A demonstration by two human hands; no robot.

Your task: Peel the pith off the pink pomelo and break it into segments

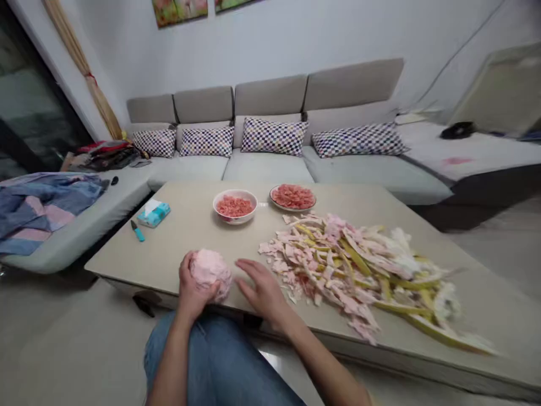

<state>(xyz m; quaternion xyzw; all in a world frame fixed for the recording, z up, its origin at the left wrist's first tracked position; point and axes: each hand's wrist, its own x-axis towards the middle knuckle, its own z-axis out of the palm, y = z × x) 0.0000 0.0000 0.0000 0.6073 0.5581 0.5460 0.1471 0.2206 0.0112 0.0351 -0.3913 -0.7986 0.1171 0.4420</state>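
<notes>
My left hand (193,293) is wrapped around a peeled pomelo (209,269), a pale pink ball held at the table's near edge above my knee. Just to its right, my right hand (262,293) is held apart from the fruit, fingers spread and holding nothing. Beyond the hands stands a white bowl (235,220) of pink pomelo flesh (235,206). A dark-rimmed plate (292,209) beside it bears more red-pink flesh (293,195). On the right, a big heap of yellow-green rind and pink-white membrane (338,265) spreads over the table, close to my right hand.
On the table's (181,242) left side are a blue tissue pack (154,214) and a small knife with a turquoise handle (137,231). A grey sofa (270,168) with checkered cushions (274,136) runs behind. Clothes (46,206) lie on its left section.
</notes>
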